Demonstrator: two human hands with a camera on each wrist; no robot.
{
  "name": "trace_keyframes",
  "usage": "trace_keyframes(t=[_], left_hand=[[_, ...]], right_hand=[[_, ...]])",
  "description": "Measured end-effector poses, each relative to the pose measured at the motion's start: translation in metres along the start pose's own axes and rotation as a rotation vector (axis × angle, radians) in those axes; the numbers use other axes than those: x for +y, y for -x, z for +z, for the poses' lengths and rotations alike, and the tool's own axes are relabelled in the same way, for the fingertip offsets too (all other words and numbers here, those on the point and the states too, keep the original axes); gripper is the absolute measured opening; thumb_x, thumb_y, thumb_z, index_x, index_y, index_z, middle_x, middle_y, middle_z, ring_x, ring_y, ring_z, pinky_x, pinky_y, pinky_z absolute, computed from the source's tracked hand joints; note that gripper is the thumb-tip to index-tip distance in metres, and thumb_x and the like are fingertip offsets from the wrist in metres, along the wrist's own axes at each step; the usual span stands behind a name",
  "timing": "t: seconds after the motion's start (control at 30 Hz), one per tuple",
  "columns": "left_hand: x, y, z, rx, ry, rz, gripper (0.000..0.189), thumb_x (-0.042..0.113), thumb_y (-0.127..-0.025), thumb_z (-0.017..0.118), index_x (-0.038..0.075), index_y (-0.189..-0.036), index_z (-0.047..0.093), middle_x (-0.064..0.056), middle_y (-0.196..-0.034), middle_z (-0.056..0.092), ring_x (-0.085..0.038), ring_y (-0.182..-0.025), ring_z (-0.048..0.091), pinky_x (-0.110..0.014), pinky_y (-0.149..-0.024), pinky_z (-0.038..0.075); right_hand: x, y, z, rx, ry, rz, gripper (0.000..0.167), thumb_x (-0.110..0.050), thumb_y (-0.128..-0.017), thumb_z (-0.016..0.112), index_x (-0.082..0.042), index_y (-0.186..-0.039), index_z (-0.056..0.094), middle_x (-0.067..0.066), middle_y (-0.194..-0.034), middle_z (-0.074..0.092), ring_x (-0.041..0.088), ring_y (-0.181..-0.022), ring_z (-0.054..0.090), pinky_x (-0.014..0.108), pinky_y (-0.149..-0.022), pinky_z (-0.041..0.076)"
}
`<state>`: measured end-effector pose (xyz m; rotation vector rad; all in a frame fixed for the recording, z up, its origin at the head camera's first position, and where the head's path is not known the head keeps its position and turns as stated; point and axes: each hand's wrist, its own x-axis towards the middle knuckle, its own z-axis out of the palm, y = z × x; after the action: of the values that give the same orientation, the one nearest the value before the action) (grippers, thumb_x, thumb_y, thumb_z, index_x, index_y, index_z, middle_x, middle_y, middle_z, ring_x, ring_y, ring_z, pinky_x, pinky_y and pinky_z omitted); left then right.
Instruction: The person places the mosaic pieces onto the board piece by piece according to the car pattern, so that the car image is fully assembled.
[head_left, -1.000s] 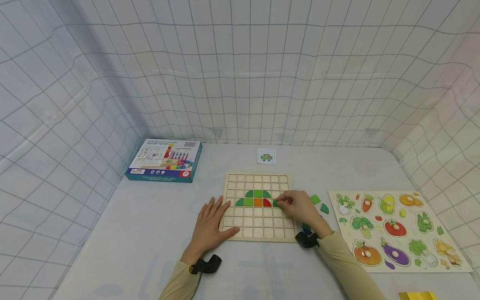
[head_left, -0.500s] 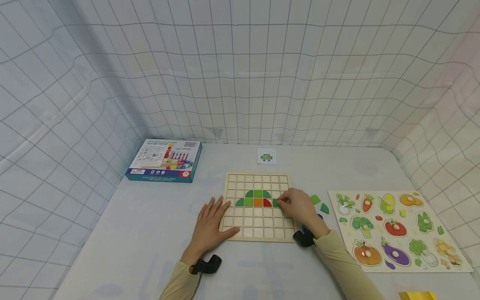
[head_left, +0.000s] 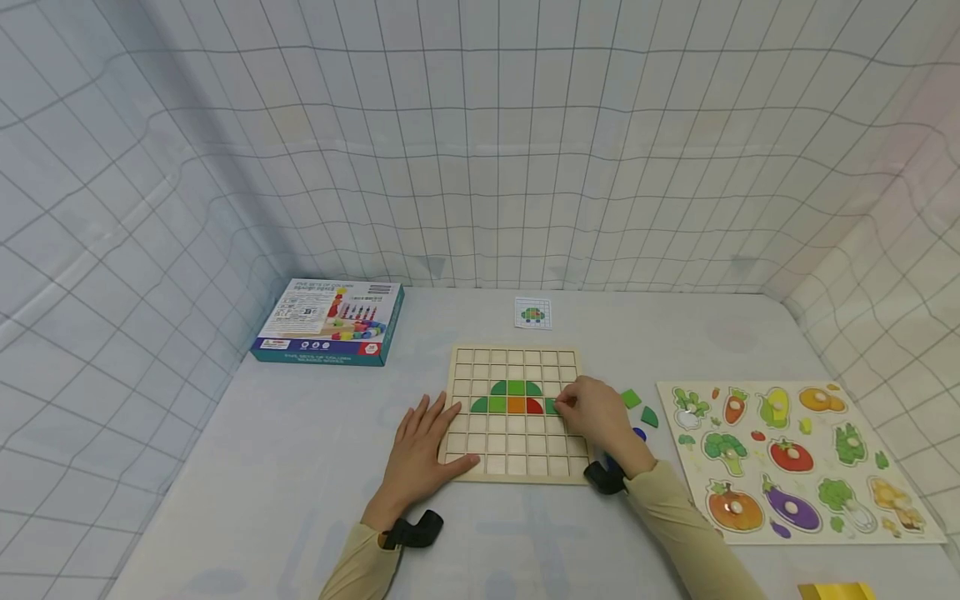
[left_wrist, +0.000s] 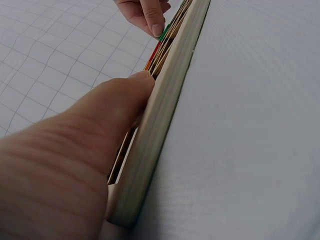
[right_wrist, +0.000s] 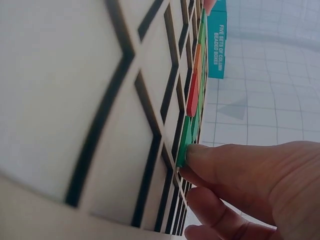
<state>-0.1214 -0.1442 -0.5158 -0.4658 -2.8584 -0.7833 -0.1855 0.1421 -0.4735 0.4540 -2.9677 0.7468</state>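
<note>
A wooden grid board (head_left: 517, 463) lies in the middle of the table in the head view. Its cells hold green tiles (head_left: 516, 387), an orange tile (head_left: 516, 405) and a red quarter-circle tile (head_left: 534, 406). My left hand (head_left: 422, 454) rests with spread fingers on the board's left edge, thumb near the front corner. At the right end of the tile row, my right hand (head_left: 602, 414) pinches a dark green tile (right_wrist: 184, 142) between thumb and finger. In the right wrist view this tile sits next to the red one, low against the grid; its full outline is partly hidden.
Loose green tiles (head_left: 649, 416) and a blue piece (head_left: 640, 433) lie right of the board. Further right is a vegetable puzzle board (head_left: 757, 467). A small pattern card (head_left: 533, 313) lies behind the grid, and a flat toy box (head_left: 330, 321) at back left.
My right hand and forearm have shifted slightly left, uncovering more of the blue piece. The green tile stays pinched at about the same cell. My left hand has not moved.
</note>
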Motion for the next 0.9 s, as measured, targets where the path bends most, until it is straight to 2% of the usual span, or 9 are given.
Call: trace_keyframes(t=[0.37,0.67,0.9], left_hand=[[0.000,0.000,-0.001,-0.008,0.001,-0.002,0.084,0.058,-0.078,0.067,0.014,-0.144,0.043,-0.009,-0.153,0.026,-0.030,-0.142,0.012,-0.048,-0.112,0.005],[0.001,0.000,-0.001,0.019,0.001,0.017,0.082,0.056,-0.077,0.068,0.012,-0.143,0.044,-0.012,-0.152,0.029,-0.034,-0.141,0.015,-0.051,-0.111,0.009],[0.001,0.000,-0.001,0.016,0.005,0.012,0.083,0.057,-0.077,0.068,0.012,-0.143,0.045,-0.012,-0.152,0.029,-0.033,-0.141,0.014,-0.052,-0.111,0.008]], right_hand=[[-0.001,0.003,-0.003,-0.022,-0.015,-0.002,0.008,-0.016,-0.083,0.072,-0.012,-0.077,0.074,-0.005,-0.072,0.053,0.012,-0.061,0.047,0.027,-0.053,0.040],[0.014,0.011,-0.010,-0.101,-0.161,-0.037,0.012,-0.018,-0.087,0.069,-0.011,-0.095,0.074,-0.007,-0.077,0.055,0.011,-0.062,0.048,0.028,-0.052,0.042],[0.035,0.019,-0.026,-0.003,-0.194,-0.060,0.011,-0.015,-0.089,0.068,-0.008,-0.095,0.074,-0.003,-0.084,0.062,0.011,-0.067,0.050,0.028,-0.055,0.042]])
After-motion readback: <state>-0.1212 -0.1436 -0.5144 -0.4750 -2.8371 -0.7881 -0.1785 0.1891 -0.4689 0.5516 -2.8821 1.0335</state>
